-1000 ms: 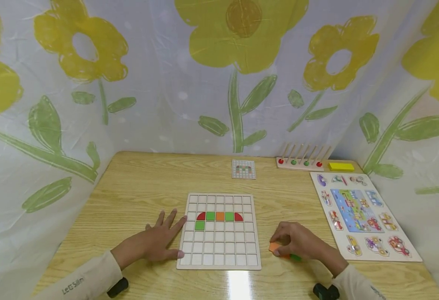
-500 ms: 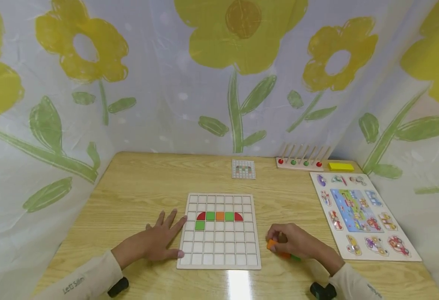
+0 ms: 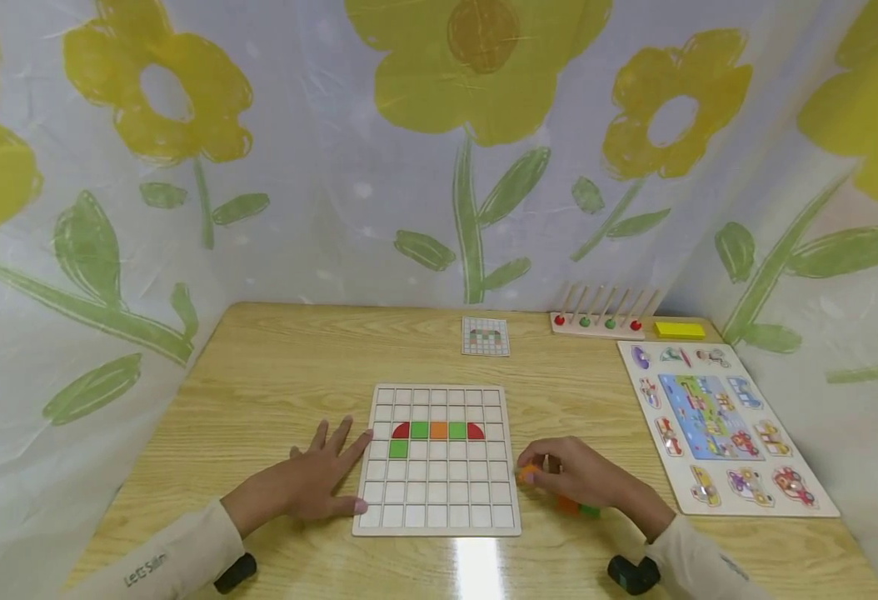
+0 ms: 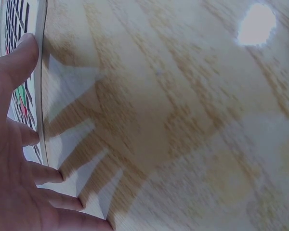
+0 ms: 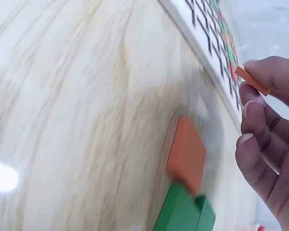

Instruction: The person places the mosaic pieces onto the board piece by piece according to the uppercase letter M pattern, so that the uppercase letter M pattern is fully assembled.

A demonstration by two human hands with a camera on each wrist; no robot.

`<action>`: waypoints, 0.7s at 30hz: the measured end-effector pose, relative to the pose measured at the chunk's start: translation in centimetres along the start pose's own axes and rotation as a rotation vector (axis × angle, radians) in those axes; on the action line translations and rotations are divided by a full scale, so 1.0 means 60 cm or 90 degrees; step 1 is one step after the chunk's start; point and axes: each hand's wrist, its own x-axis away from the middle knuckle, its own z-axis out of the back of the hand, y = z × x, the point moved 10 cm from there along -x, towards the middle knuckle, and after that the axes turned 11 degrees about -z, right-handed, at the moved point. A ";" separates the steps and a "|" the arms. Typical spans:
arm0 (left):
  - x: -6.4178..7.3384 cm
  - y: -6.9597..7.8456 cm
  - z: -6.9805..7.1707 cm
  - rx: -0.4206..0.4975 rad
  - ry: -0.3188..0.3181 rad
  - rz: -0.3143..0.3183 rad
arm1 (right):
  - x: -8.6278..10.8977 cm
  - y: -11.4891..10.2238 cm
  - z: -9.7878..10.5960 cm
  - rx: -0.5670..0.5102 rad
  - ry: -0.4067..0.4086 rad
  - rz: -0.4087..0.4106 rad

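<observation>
My left hand (image 3: 319,479) lies with its fingers spread, thumb and index fingertip on the left edge of the wooden grid board (image 3: 439,492). Between thumb and index finger, my right hand (image 3: 577,471) pinches an orange square tile (image 5: 252,80), just right of the board's right edge. Set in the board is a row made of a red quarter-round tile (image 3: 402,430), green, orange and green squares and a second red quarter-round. One more green square tile (image 3: 398,449) sits below the row's left end. Under my right hand an orange tile (image 5: 187,154) and green tiles (image 5: 176,211) lie on the table.
A small pattern card (image 3: 485,337) lies behind the board. At the back right stand a peg rack (image 3: 596,326) with red and green beads and a yellow block (image 3: 680,331). A picture puzzle board (image 3: 724,433) covers the right side. A flowered curtain (image 3: 296,167) hangs around the table.
My right hand has lifted the orange tile from the pieces beside the board and moved left toward the board's right edge. The left hand has stayed in place.
</observation>
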 end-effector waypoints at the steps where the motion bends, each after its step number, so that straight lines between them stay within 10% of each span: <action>1: 0.000 0.000 0.000 0.001 0.001 0.001 | -0.003 -0.004 0.000 0.001 0.001 0.001; 21: 0.002 0.003 -0.002 0.002 -0.002 0.006 | -0.053 -0.050 -0.009 -0.024 0.055 -0.028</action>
